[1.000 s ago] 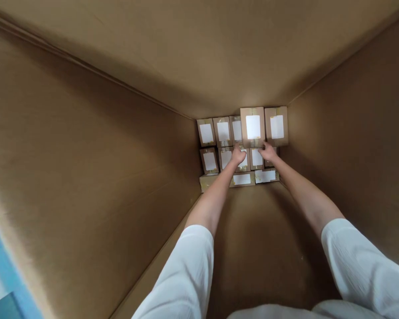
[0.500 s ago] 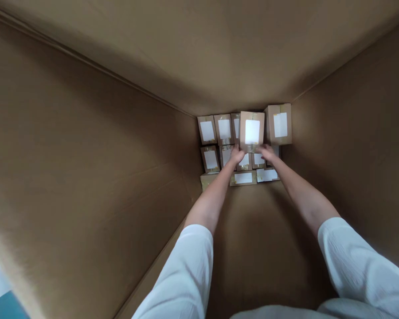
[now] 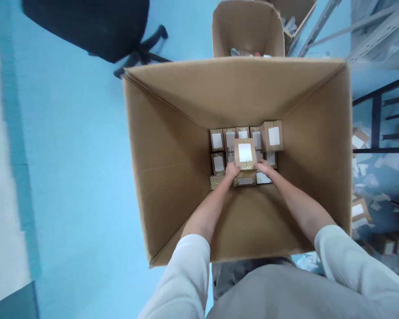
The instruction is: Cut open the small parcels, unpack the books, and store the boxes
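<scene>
Box [image 3: 245, 154], white label [image 3: 245, 152] facing the camera, is in both hands, inside a big open carton [image 3: 159, 177]. It looks held above the packed boxes, approx. mid-way across them. L hand [image 3: 232, 169] is closed on its near L corner, R hand [image 3: 263, 166] on its near R corner; some fingertips are hidden, but it reads as a firm 2-handed grip.

In place now: a far row of small labelled boxes [image 3: 217, 140] along the far wall [image 3: 239, 88], a 2nd row just nearer, plus a near row of flatter boxes [image 3: 245, 180]. A taller box [image 3: 275, 136] sits in the far R corner, its top above its neighbours. Held box hides part of the 2nd row, so exact no. can't be told.

Unfinished, judging by this view: held box isn't resting on anything visible, & whether it's going in or out is unclear. Contents sit low vs. the rim, so there's plenty of height above them. More labelled boxes [image 3: 361, 210] lie outside on the R; whether they belong w/ this lot, can't tell.
</scene>
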`<state>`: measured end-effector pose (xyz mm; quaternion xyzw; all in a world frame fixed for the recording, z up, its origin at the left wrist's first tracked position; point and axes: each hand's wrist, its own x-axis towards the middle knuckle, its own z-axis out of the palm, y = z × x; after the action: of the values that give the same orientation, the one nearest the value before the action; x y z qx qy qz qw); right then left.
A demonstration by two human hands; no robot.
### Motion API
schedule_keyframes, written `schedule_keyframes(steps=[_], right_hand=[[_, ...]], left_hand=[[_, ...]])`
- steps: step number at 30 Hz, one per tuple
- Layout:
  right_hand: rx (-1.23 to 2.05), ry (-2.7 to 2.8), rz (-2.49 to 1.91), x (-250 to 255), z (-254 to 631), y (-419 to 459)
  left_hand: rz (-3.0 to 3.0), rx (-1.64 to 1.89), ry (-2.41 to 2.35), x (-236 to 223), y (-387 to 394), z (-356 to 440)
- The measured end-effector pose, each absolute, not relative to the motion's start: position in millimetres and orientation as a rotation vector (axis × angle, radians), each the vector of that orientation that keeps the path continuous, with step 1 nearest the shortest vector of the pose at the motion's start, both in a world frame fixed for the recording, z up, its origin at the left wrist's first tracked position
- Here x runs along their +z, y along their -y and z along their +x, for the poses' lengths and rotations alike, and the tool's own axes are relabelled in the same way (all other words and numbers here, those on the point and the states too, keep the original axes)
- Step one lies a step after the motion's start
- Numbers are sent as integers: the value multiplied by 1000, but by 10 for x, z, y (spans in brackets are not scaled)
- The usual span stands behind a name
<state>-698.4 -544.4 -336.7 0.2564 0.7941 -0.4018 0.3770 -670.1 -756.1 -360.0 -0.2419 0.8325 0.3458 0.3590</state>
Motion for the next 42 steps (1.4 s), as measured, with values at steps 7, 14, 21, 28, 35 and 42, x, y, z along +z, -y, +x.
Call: schedule_keyframes(steps=[7,14,21,28,35,42], right_hand=[[-1219,-2097,627,-2377,-7093,5468],[-1398,-2232,730,-1270,-6706,5325],[-1868,-2409,733,-284,-6101,4882],[-2110,-2639,852,400,-5690,4240],[-2082,-2729,1260,675,-4778,3214],[-2056,-2657,1734,597,-3184,1984]], left_hand=[[-569,982,-2390,-2498,7667,-6790],[-285,1158,-2513,-1402,7566,-6780],[200,1388,-2501,-353,7170,-6666],[613,1440,-2509,554,6328,-6797],[1056,1254,-2369,829,4922,-6467],[1290,1078,-2149,600,3058,-5262]])
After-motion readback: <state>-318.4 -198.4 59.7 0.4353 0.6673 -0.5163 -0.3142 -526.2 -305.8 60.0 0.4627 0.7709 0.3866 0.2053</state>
